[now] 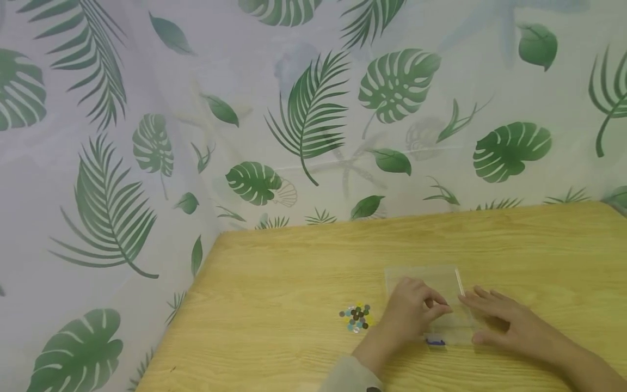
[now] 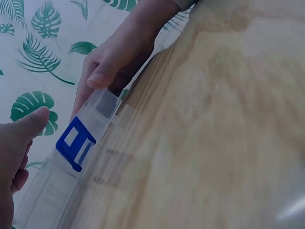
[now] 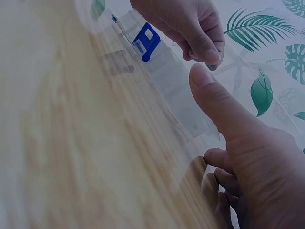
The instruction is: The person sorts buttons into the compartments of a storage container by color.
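Note:
A clear plastic box (image 1: 455, 330) lies on the table, with a blue latch (image 3: 147, 42) on its near side. Over the box, my left hand (image 1: 409, 309) pinches a small dark piece (image 3: 211, 67) between thumb and fingertips, mostly hidden by them. My right hand (image 1: 514, 325) rests along the box's right side, fingers extended and thumb at the near right corner. Left of the box lies a small pile of round, button-like discs (image 1: 358, 316) in black, blue, yellow, grey and white.
The wooden table (image 1: 274, 283) reaches back to a wall covering (image 1: 313, 201) printed with green leaves. Its left edge slants beside another stretch of the same covering.

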Demonstrator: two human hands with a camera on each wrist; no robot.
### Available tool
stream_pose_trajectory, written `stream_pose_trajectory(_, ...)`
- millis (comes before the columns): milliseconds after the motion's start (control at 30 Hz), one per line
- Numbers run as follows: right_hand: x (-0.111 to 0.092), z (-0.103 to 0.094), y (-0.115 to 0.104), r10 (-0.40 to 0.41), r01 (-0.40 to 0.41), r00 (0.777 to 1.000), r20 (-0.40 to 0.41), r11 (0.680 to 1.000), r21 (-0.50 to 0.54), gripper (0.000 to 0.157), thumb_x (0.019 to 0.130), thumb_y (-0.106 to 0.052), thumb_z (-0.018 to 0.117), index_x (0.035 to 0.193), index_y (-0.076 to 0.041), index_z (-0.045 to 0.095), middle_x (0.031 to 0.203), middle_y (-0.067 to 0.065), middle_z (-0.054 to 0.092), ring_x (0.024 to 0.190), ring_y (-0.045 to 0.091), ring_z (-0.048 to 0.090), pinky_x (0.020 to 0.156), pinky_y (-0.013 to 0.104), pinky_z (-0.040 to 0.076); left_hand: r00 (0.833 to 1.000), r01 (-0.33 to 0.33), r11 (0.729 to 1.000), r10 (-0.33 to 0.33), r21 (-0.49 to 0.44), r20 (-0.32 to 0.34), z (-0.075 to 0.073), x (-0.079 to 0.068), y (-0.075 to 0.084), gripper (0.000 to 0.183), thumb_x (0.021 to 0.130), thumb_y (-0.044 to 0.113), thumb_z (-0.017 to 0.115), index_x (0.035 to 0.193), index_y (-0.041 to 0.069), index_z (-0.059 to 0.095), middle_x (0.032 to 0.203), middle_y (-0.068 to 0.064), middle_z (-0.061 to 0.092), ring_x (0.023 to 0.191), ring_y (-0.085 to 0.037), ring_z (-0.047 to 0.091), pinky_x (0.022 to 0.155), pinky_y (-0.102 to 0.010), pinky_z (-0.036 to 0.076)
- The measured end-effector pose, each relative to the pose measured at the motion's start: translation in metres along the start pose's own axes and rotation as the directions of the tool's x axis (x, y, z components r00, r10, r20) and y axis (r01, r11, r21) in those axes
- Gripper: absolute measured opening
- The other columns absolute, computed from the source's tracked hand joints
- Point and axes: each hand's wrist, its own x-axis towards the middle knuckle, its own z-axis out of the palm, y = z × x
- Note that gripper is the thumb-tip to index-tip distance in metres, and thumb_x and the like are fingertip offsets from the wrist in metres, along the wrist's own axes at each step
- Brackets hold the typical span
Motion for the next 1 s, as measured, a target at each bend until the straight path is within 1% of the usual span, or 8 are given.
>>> stream_pose_trajectory(267, 0.000, 0.001, 0.001, -0.001, 0.001, 1.000, -0.012, 1.000, 0.000, 0.065, 0.077, -0.021, 0.077, 0.136, -0.024, 0.051, 0.138, 0.027, 0.044, 0.123, 0.059, 0.032, 0.084, 0.075, 0.026, 1.000, -0.013, 0.999, 0.012, 0.039, 0.014, 0.005, 0.006, 0.009, 0.019, 0.086, 0.042, 0.064, 0.090, 0.025, 0.073, 0.077, 0.018, 0.058, 0.075, 0.007, 0.039, 0.078, -0.001, 0.025)
stream_pose_trajectory(400, -0.002, 0.002, 0.002, -0.015, 0.015, 1.000, -0.027, 1.000, -0.012, 0.064, 0.078, -0.020, 0.076, 0.136, -0.024, 0.051, 0.144, 0.008, 0.042, 0.140, 0.015, 0.020, 0.086, 0.074, 0.027, 0.996, -0.076, 0.992, 0.080, 0.104, -0.027, 0.008, 0.009, 0.012, 0.020, 0.083, 0.042, 0.067, 0.089, 0.024, 0.074, 0.076, 0.018, 0.061, 0.072, 0.007, 0.040, 0.076, -0.002, 0.028)
stream_pose_trajectory(467, -0.002, 0.003, 0.003, -0.024, 0.024, 0.999, -0.033, 1.000, -0.013, 0.064, 0.078, -0.020, 0.076, 0.137, -0.024, 0.051, 0.144, -0.002, 0.040, 0.133, -0.008, 0.014, 0.086, 0.075, 0.027, 0.995, -0.088, 0.989, 0.092, 0.117, -0.035, 0.010, 0.009, 0.014, 0.020, 0.082, 0.042, 0.068, 0.089, 0.024, 0.074, 0.075, 0.017, 0.061, 0.071, 0.007, 0.039, 0.075, -0.002, 0.028)
stream_pose_trajectory(533, -0.002, 0.003, 0.003, -0.030, 0.030, 0.999, -0.036, 0.999, -0.015, 0.064, 0.078, -0.020, 0.076, 0.136, -0.023, 0.051, 0.143, -0.005, 0.040, 0.127, -0.017, 0.012, 0.086, 0.074, 0.027, 0.995, -0.089, 0.989, 0.094, 0.122, -0.039, 0.011, 0.009, 0.014, 0.020, 0.082, 0.042, 0.068, 0.089, 0.024, 0.074, 0.075, 0.018, 0.060, 0.070, 0.007, 0.038, 0.074, -0.002, 0.028)
stream_pose_trajectory(633, -0.001, 0.003, 0.002, -0.023, 0.023, 0.999, -0.031, 1.000, -0.016, 0.064, 0.078, -0.020, 0.076, 0.136, -0.024, 0.052, 0.143, 0.004, 0.043, 0.138, 0.002, 0.016, 0.085, 0.074, 0.028, 0.997, -0.069, 0.991, 0.073, 0.115, -0.028, 0.012, 0.009, 0.015, 0.021, 0.083, 0.043, 0.067, 0.090, 0.025, 0.074, 0.077, 0.018, 0.060, 0.071, 0.007, 0.038, 0.074, -0.002, 0.027)
stream_pose_trajectory(733, -0.001, 0.004, 0.002, -0.038, 0.037, 0.999, -0.031, 0.999, -0.038, 0.064, 0.078, -0.020, 0.076, 0.137, -0.024, 0.051, 0.144, 0.005, 0.042, 0.139, 0.002, 0.016, 0.105, 0.064, 0.021, 0.997, -0.058, 0.992, 0.062, 0.114, -0.037, 0.011, 0.008, 0.015, 0.022, 0.084, 0.043, 0.066, 0.091, 0.023, 0.074, 0.076, 0.018, 0.060, 0.072, 0.006, 0.038, 0.075, -0.002, 0.027)
stream_pose_trajectory(867, -0.002, 0.004, 0.002, -0.047, 0.046, 0.998, -0.035, 0.998, -0.036, 0.065, 0.078, -0.019, 0.076, 0.138, -0.024, 0.050, 0.144, -0.004, 0.037, 0.137, -0.003, 0.014, 0.108, 0.062, 0.018, 0.994, -0.071, 0.990, 0.081, 0.120, -0.078, 0.008, 0.007, 0.015, 0.023, 0.083, 0.042, 0.067, 0.091, 0.022, 0.074, 0.075, 0.017, 0.059, 0.072, 0.005, 0.038, 0.076, -0.004, 0.029)
stream_pose_trajectory(1000, 0.000, 0.002, 0.000, -0.020, 0.020, 1.000, -0.024, 1.000, 0.004, 0.064, 0.077, -0.019, 0.076, 0.136, -0.023, 0.052, 0.143, 0.014, 0.043, 0.133, 0.047, 0.028, 0.085, 0.076, 0.025, 0.992, -0.075, 0.990, 0.087, 0.117, -0.095, 0.005, 0.007, 0.015, 0.022, 0.083, 0.042, 0.067, 0.090, 0.022, 0.073, 0.075, 0.017, 0.059, 0.073, 0.005, 0.039, 0.076, -0.004, 0.029)
